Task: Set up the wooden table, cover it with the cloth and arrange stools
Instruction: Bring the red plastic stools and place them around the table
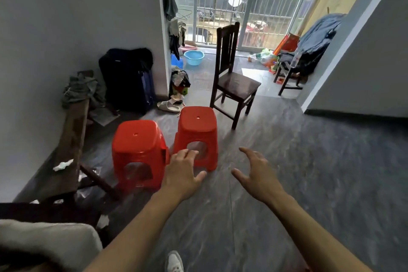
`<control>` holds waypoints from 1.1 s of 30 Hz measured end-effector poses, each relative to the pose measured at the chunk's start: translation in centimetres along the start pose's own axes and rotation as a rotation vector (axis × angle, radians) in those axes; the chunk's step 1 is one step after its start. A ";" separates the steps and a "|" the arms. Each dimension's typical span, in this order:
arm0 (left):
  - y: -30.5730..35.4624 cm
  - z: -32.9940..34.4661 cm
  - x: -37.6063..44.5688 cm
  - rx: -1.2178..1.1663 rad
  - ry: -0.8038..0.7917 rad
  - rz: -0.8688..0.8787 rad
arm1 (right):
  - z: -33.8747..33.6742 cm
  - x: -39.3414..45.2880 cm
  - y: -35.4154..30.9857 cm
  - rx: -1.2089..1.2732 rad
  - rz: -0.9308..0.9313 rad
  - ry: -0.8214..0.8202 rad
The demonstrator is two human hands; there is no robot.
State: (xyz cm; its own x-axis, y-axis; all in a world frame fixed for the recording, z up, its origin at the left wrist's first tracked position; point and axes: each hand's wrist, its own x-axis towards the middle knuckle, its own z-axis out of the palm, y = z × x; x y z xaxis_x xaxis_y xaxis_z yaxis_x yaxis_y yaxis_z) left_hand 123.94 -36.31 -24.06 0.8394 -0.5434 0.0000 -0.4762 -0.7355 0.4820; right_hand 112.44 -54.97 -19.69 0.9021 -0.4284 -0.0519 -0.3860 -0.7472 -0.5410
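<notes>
Head view shows two red stools: the nearer stool and the farther stool stand side by side on the dark floor, near the wooden chair. Your left hand reaches toward the farther stool, fingers spread, holding nothing; your right hand hangs apart from it, fingers also spread and empty. No table or cloth is clearly in sight. Take each stool by its seat rim, lift it straight and keep the legs off the floor
</notes>
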 end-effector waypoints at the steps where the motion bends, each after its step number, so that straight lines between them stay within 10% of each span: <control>1: 0.0 -0.1 2.2 -0.011 -0.012 0.005 | -0.2 1.8 -0.2 -0.022 0.021 -0.030; 33: -5.9 6.1 51.3 0.028 -0.170 -0.316 | 2.3 57.7 7.4 0.009 -0.010 -0.335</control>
State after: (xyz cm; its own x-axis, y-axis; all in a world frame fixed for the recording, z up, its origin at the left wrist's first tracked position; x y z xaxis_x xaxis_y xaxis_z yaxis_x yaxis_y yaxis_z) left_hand 168.26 -62.31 -32.23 0.8917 -0.3457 -0.2923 -0.2093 -0.8873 0.4109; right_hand 162.03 -84.07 -28.62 0.9198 -0.2287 -0.3189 -0.3762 -0.7456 -0.5501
